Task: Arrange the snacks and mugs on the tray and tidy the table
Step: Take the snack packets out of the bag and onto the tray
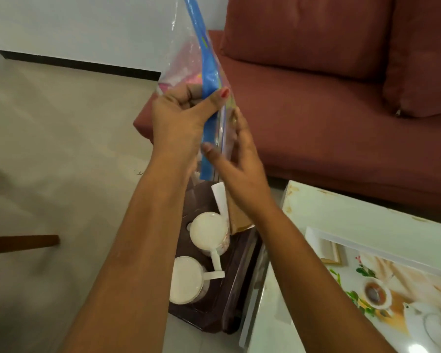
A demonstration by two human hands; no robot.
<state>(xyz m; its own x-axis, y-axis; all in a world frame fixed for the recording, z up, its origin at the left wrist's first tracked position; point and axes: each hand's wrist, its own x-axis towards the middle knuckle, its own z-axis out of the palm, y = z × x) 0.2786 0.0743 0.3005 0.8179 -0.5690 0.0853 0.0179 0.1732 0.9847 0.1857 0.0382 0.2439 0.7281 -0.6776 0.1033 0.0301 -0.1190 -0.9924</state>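
Head view: the left hand pinches a clear bag at its blue zip strip, thumb pressed on the strip and fingers curled behind. The bag is held up in the air above the tray. Just right, the right hand grips the bag lower down, thumb in front, fingers behind. Below, near, a dark tray carries two white mugs. The table lies right of it, with a red sofa beyond.
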